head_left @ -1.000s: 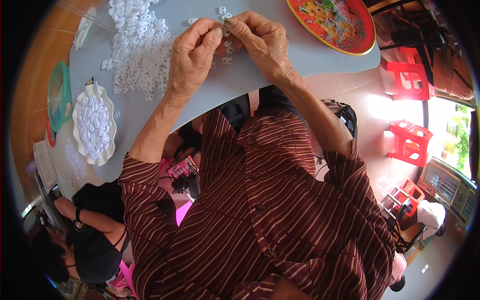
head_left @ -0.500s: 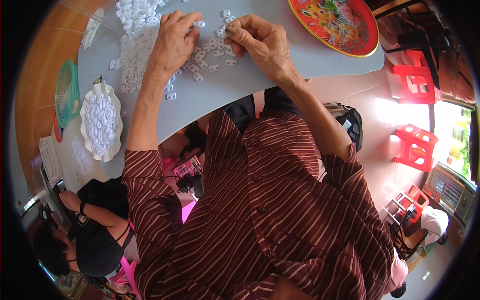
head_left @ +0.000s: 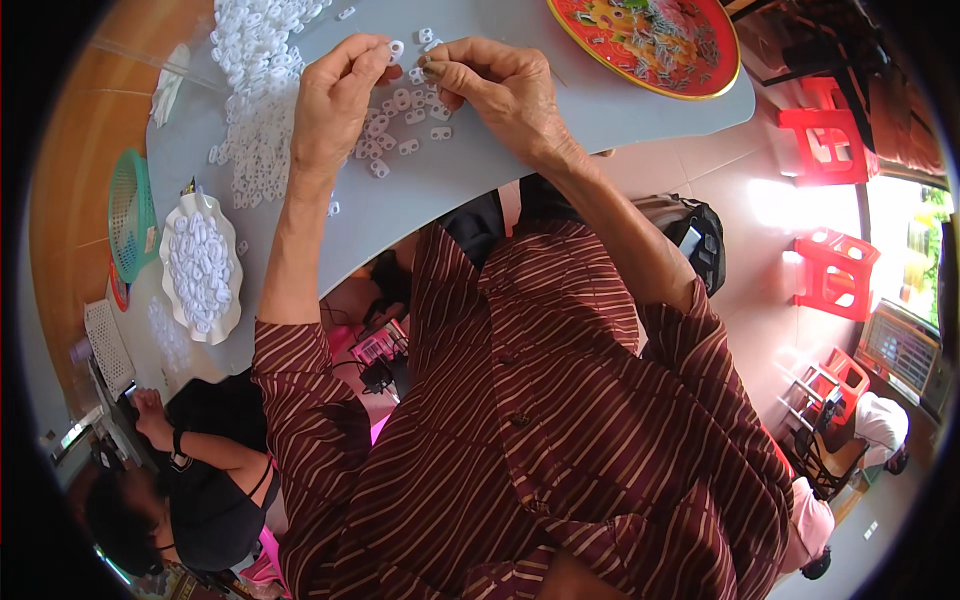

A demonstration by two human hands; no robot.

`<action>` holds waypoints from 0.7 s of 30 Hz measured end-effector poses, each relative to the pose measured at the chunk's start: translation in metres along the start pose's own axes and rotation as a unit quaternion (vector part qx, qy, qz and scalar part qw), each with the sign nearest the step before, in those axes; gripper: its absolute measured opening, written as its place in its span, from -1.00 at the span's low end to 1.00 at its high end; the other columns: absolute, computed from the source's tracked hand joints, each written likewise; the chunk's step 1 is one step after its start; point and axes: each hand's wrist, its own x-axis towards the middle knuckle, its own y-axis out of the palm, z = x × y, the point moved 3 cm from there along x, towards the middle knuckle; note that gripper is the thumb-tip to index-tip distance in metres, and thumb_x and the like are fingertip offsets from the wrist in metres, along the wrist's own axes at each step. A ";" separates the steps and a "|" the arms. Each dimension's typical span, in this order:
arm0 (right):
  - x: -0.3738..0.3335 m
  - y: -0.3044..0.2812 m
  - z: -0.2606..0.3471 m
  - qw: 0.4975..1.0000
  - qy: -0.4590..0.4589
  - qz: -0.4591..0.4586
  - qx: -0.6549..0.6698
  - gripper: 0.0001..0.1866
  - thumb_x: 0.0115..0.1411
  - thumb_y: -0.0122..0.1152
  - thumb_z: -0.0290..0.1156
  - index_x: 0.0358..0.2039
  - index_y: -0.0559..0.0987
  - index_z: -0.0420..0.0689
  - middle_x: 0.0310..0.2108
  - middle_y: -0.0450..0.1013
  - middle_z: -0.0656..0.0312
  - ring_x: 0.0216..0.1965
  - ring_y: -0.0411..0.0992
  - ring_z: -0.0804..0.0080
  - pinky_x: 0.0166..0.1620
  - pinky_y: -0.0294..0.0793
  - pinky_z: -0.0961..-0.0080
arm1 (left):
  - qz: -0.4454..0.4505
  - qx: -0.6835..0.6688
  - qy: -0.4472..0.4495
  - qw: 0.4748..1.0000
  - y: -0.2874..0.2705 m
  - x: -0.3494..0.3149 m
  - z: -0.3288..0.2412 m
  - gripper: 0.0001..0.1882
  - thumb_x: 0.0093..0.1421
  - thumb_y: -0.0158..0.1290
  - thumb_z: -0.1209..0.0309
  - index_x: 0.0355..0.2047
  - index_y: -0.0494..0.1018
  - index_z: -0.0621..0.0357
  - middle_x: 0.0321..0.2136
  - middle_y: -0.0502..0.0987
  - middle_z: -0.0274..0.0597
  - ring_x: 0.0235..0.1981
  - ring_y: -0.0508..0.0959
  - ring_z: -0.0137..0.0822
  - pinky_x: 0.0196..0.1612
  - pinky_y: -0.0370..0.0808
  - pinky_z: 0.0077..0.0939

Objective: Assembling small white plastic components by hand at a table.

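Observation:
My left hand (head_left: 333, 112) pinches a small white plastic oval piece (head_left: 396, 49) between thumb and fingertips, just above the grey table (head_left: 460, 165). Close by on its right, my right hand (head_left: 512, 98) is closed, thumb pressed against the forefinger. Whatever those fingertips hold is too small or hidden to make out. Below and between both hands lie several loose white two-hole pieces (head_left: 376, 142). Beyond the left hand is a heap of similar white pieces (head_left: 250, 50), and thinner, translucent white pieces (head_left: 262, 160) spread out nearer to me.
A round red tray (head_left: 724, 55) with small metal bits stands far right. At left are a scalloped white dish (head_left: 233, 285) of white pieces and a green basket (head_left: 128, 215). A co-worker in black (head_left: 215, 510) sits lower left; red stools (head_left: 838, 275) stand right.
My left hand has turned, and its pinched white piece now shows more of its face. The right hand keeps its pinch. The whole view has shifted slightly, and the co-worker's hand has changed position.

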 end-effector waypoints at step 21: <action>-0.003 0.002 -0.001 0.999 -0.022 0.035 -0.026 -0.74 0.11 0.23 -0.48 -0.18 0.47 -0.23 -0.43 0.49 0.28 -0.39 0.45 0.65 -0.29 0.47 0.69 | 0.125 -0.183 -0.092 0.971 0.003 -0.002 0.006 -0.73 0.19 0.01 0.35 -0.24 0.51 0.33 -0.50 0.45 -0.34 -0.45 0.40 -0.56 -0.29 0.35 -0.65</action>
